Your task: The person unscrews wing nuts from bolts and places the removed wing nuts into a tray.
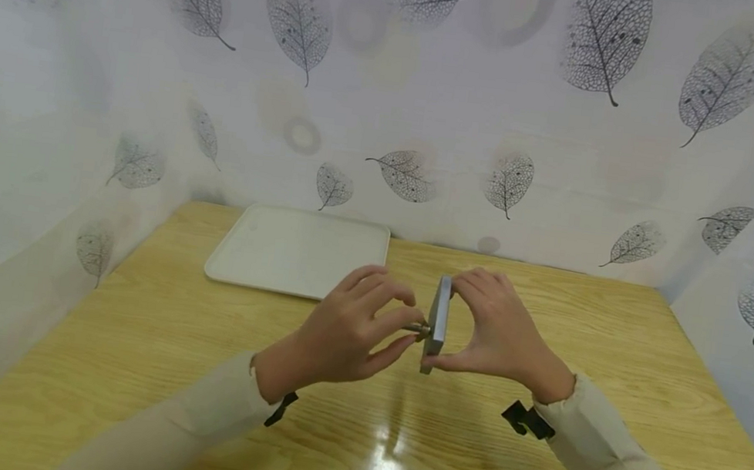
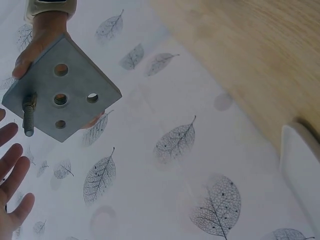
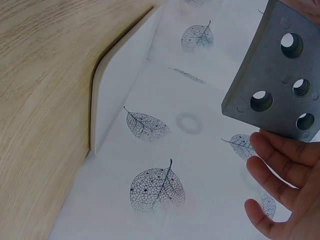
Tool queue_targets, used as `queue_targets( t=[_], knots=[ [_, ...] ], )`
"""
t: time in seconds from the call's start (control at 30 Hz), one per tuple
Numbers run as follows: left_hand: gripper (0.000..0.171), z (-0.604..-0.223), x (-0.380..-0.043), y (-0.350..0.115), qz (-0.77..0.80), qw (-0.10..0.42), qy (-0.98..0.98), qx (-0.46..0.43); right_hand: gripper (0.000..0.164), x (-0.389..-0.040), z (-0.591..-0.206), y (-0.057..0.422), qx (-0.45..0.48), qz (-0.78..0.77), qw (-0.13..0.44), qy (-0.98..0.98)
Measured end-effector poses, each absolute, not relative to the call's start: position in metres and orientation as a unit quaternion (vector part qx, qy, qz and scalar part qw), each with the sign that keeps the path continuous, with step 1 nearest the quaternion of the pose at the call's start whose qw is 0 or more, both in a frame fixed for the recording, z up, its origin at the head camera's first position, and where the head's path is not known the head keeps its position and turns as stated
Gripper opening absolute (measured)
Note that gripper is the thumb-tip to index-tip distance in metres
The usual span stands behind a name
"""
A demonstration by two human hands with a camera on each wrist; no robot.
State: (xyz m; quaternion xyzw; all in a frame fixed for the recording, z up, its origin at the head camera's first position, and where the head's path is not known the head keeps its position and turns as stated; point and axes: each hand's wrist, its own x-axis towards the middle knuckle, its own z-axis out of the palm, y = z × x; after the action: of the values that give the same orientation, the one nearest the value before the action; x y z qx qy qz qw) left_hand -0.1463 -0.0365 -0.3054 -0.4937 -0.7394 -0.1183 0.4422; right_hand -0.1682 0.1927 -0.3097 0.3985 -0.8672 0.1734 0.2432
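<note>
A grey square metal plate with several round holes stands on edge above the wooden table. My right hand grips it, fingers over the top edge and thumb under the bottom. A threaded bolt sticks out of the plate's left face, and my left hand pinches it between thumb and index finger. The left wrist view shows the plate flat on, the bolt at its corner and my left fingers just below. In the right wrist view the plate sits above my right fingers.
A white rectangular tray lies at the back of the table, left of centre. Leaf-patterned walls close in the table at the back and on both sides. Small black camera mounts sit at both wrists.
</note>
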Motion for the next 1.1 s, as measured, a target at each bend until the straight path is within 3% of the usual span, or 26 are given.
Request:
queue_targets(
  t=[0.6, 1.1],
  knots=[
    [0.032, -0.3099, -0.1447, -0.0358, -0.1, 0.393, -0.773, -0.488, 0.08, -0.1678, -0.3091, 0.1913, 0.402, 0.172, 0.244, -0.865],
    [0.026, -0.3042, -0.1529, -0.0339, -0.113, 0.414, -0.77, -0.472, 0.084, -0.1653, -0.3079, 0.1895, 0.402, 0.174, 0.239, -0.867]
  ],
)
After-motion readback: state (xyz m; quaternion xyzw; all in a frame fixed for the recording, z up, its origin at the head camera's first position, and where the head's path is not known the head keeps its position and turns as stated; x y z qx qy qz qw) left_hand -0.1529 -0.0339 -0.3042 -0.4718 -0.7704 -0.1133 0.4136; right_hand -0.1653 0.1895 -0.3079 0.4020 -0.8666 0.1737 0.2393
